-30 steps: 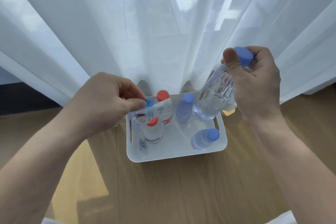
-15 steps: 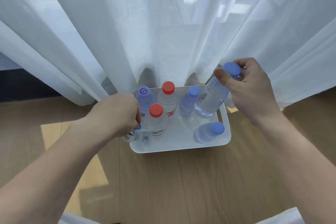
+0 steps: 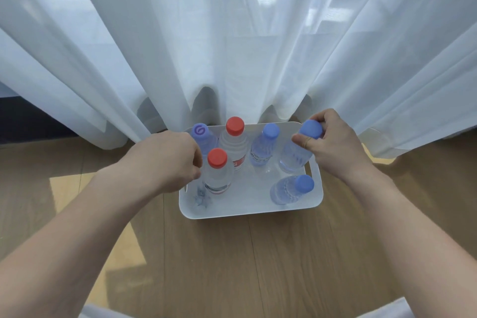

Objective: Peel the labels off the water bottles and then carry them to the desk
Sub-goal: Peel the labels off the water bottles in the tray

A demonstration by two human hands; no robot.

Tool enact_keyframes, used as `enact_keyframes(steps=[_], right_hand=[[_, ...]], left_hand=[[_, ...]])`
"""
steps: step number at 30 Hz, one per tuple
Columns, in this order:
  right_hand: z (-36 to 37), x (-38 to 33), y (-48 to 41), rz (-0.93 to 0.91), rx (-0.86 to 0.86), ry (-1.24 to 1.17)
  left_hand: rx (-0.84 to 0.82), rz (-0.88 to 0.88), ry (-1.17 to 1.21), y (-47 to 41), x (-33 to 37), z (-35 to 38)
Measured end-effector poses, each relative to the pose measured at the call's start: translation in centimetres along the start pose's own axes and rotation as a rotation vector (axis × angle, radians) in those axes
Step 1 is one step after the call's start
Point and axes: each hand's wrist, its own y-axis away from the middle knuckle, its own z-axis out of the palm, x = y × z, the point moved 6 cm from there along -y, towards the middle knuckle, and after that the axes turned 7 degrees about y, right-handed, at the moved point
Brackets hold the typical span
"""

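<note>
Lowered since the earlier frame: clear ribbed bottle (image 3: 294, 159), blue cap, no label, base now inside the rear right corner of the white plastic tray (image 3: 247, 210). Right grip (image 3: 333, 144) is curled round its neck and cap. Left grip (image 3: 165, 162) has dropped to the tray's left rim beside the front red-capped bottle (image 3: 217, 175); its fingers are tucked under, so its hold cannot be told. Crumpled label scrap (image 3: 200, 199) lies front left. Tray is rectangular and round-cornered, set on a pale wood-plank floor (image 3: 258, 266). Sheer white curtain (image 3: 232, 33) hangs in folds behind.
</note>
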Motion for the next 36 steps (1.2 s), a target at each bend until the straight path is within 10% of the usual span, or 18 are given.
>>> enact_keyframes(steps=[36], right_hand=[[6.4,-1.0,-3.6,0.085,-0.039,0.335]], left_hand=[[0.428,0.157,0.294,3.8,-0.6,-4.4]])
